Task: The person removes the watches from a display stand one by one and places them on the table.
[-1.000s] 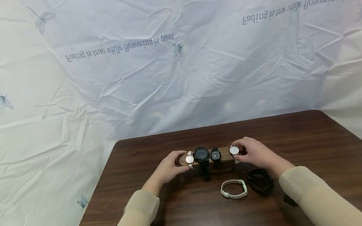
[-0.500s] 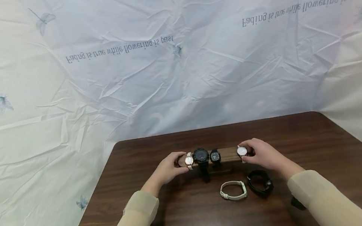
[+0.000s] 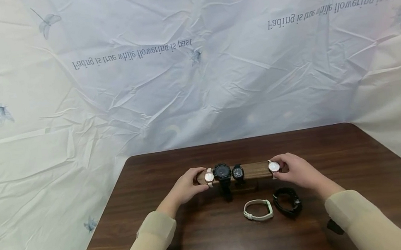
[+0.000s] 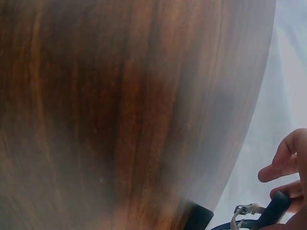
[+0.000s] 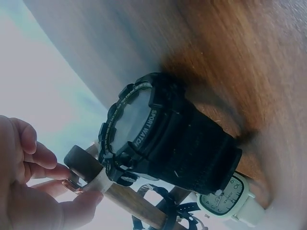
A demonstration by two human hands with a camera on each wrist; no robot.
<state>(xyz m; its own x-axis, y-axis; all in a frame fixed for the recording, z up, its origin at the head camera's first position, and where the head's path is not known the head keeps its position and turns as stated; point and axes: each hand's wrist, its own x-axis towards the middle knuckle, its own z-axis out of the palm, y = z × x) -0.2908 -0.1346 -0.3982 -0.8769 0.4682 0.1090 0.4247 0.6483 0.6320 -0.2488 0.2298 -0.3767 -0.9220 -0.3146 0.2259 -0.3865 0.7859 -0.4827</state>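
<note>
A wooden bar (image 3: 255, 170) stands crosswise on the dark table (image 3: 207, 241). It carries a pale-strapped watch (image 3: 209, 177), a big black watch (image 3: 222, 172) and a small black watch (image 3: 238, 173). A white-faced watch (image 3: 274, 167) sits at the bar's right end. My left hand (image 3: 199, 180) grips the bar's left end beside the pale-strapped watch. My right hand (image 3: 281, 168) pinches the white-faced watch. In the right wrist view the bar (image 5: 88, 167) shows its end by my fingers (image 5: 33, 158). The left wrist view shows curled fingers (image 4: 283, 163) and a dark strap (image 4: 274, 211).
A white watch (image 3: 258, 210) and a black sport watch (image 3: 287, 202) lie on the table in front of the bar; both appear close up, black (image 5: 163, 139) and white (image 5: 230, 196), in the right wrist view. A crinkled printed sheet (image 3: 193, 67) hangs behind the table.
My right hand has slid the white-faced watch rightward along the bar to its right end. The left hand has stayed on the bar's left end.
</note>
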